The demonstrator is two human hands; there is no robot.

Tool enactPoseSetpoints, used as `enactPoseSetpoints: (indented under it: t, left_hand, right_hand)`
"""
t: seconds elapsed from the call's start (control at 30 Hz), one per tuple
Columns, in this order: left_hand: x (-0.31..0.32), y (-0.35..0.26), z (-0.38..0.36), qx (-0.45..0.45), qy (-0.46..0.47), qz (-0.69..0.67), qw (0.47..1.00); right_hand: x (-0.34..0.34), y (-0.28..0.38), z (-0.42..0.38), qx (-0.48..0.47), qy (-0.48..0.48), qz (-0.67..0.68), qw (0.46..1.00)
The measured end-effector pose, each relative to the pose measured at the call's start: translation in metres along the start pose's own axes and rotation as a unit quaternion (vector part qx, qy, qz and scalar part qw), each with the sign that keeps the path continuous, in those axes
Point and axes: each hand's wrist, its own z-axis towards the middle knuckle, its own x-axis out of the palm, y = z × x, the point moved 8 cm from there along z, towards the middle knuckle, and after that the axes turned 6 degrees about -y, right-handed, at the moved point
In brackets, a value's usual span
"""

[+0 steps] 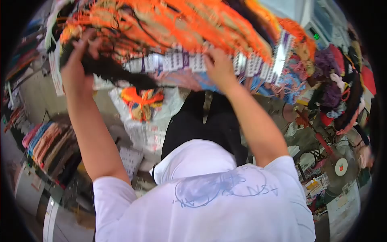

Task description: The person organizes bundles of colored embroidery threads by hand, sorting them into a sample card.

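Note:
My left hand [78,66], smeared by motion, is at the left end of a large pile of yarn. It grips a dark bundle of black yarn [117,71], whose loose end trails to the right. Bright orange yarn [181,24], with tan and black strands mixed in, is heaped just beyond both hands. Along its near edge runs a row of white and purple printed labels [173,61]. My right hand [219,66] is at this row, its fingers bent over the labels and the orange strands. Whatever is between those fingers is hidden.
Blue and pink yarn [258,85] hangs below the labels. On the floor, an orange bundle [143,101] lies on a white plastic sheet [151,135]. Folded yarn stacks [50,145] stand at left. Mixed yarn [330,72] and a fan [341,166] are at right.

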Motion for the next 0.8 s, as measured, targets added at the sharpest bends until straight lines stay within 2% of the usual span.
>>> enactPoseSetpoints:
  t: [0.03, 0.1, 0.17, 0.2, 0.23, 0.27, 0.4, 0.47, 0.57, 0.63, 0.7, 0.77, 0.8]
  left_hand:
    - [0.008, 0.018, -0.012, -0.100, 0.100, -0.084, 0.986]
    - [0.050, 0.008, -0.070, -0.140, 0.093, -0.066, 0.984]
    - [0.092, 0.002, -0.120, -0.223, 0.156, -0.176, 0.946]
    - [0.105, -0.004, -0.131, -0.174, 0.217, -0.203, 0.939]
    - [0.107, -0.007, -0.143, -0.174, 0.215, -0.197, 0.941]
    - [0.112, -0.013, -0.153, -0.196, 0.234, -0.223, 0.926]
    - [0.117, -0.028, -0.169, -0.183, 0.251, -0.257, 0.915]
    - [0.116, -0.032, -0.172, -0.188, 0.249, -0.265, 0.913]
    - [0.114, -0.038, -0.177, -0.190, 0.257, -0.264, 0.910]
    - [0.105, -0.037, -0.175, -0.172, 0.221, -0.224, 0.933]
    - [0.105, -0.040, -0.177, -0.166, 0.223, -0.213, 0.937]
    - [0.111, -0.049, -0.180, -0.147, 0.242, -0.216, 0.934]
    - [0.112, -0.051, -0.180, -0.142, 0.247, -0.212, 0.935]
  right_hand:
    - [-0.013, 0.024, 0.002, 0.025, -0.001, 0.050, 0.998]
    - [-0.044, 0.085, 0.000, 0.073, -0.014, 0.203, 0.976]
    - [-0.070, 0.145, -0.001, 0.050, 0.031, 0.284, 0.957]
    - [-0.076, 0.166, -0.005, 0.002, 0.054, 0.274, 0.960]
    - [-0.081, 0.180, -0.008, 0.021, 0.087, 0.303, 0.949]
    - [-0.088, 0.190, -0.009, 0.019, 0.106, 0.270, 0.957]
    - [-0.110, 0.199, -0.019, -0.047, 0.084, 0.245, 0.965]
    - [-0.113, 0.192, -0.023, 0.030, 0.085, 0.345, 0.934]
    - [-0.125, 0.198, -0.025, 0.028, 0.084, 0.349, 0.933]
    - [-0.129, 0.199, -0.028, 0.039, 0.088, 0.372, 0.923]
    - [-0.117, 0.192, -0.036, 0.135, 0.130, 0.434, 0.881]
    - [-0.115, 0.198, -0.042, 0.167, 0.159, 0.505, 0.832]
    - [-0.116, 0.200, -0.043, 0.169, 0.171, 0.496, 0.834]
